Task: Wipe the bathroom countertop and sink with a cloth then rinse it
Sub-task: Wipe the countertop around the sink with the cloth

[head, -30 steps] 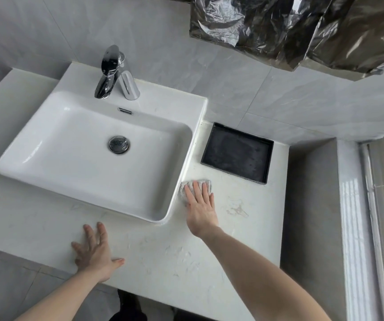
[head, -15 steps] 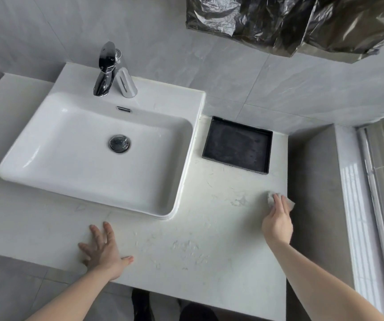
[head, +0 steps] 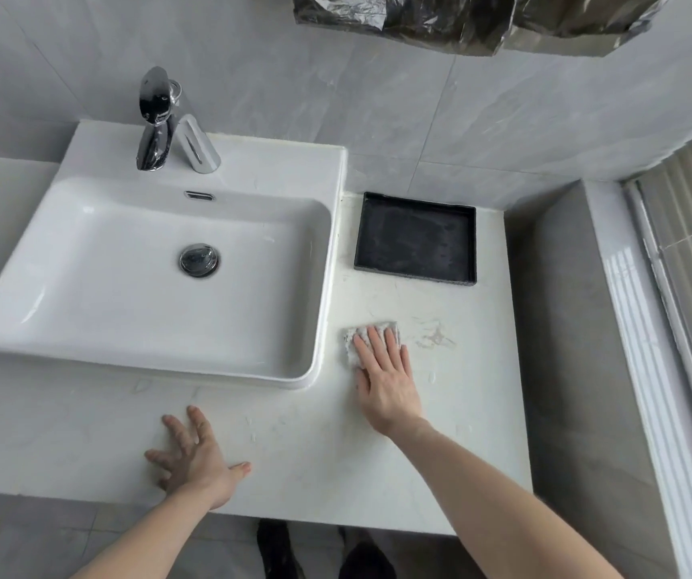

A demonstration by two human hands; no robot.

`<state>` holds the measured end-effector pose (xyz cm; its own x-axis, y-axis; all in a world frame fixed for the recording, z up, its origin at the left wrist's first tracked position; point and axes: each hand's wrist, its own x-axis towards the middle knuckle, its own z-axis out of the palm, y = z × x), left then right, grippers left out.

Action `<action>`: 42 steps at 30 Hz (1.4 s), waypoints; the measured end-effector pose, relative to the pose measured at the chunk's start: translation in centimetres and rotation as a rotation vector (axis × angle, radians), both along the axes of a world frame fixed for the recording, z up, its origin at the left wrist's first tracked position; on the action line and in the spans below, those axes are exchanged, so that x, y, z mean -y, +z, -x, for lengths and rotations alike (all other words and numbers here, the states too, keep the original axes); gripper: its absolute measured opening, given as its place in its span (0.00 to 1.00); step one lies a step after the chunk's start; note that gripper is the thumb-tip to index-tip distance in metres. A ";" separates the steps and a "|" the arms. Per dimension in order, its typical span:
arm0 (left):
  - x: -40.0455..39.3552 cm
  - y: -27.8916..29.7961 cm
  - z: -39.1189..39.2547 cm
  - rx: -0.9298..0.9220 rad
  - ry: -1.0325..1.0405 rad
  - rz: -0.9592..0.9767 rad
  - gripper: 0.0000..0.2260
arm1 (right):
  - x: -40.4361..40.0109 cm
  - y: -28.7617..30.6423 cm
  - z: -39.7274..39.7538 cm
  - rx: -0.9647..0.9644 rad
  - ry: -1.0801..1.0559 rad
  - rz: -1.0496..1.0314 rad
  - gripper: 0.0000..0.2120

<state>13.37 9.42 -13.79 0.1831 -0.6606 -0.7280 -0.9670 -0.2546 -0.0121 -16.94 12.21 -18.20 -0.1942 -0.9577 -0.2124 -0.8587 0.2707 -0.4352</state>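
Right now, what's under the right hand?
The right hand presses flat on a pale cloth lying on the countertop. Only the cloth's far and left edges show; the rest, and the counter beneath, is covered.

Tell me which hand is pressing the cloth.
The right hand, flat on the small white cloth beside the sink; the left hand rests on bare countertop.

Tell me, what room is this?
Most likely a bathroom. A white sink with a shiny tap sits on a pale countertop, grey tiles cover the wall, and the right hand presses a cloth on the counter.
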 end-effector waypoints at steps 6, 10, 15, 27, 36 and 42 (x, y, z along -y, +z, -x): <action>0.0 -0.1 0.1 0.011 -0.003 0.003 0.58 | -7.2 -0.6 10.5 -0.052 -0.405 -0.033 0.27; 0.0 -0.1 0.0 -0.006 0.009 -0.010 0.59 | -8.8 1.6 13.2 -0.009 -0.661 0.009 0.24; 0.0 0.0 0.0 -0.011 0.014 -0.013 0.59 | -4.6 1.8 6.7 0.115 -0.534 0.151 0.22; 0.0 -0.2 -0.1 -0.047 0.018 -0.013 0.58 | -3.9 -0.3 -2.7 -0.035 -0.085 -0.002 0.30; 0.1 -0.3 -0.1 -0.052 0.022 -0.016 0.58 | -12.1 0.7 10.6 -0.024 -0.627 -0.019 0.24; 0.0 -0.4 -0.1 -0.064 0.030 -0.011 0.59 | -6.6 2.1 4.5 0.111 -0.536 0.174 0.22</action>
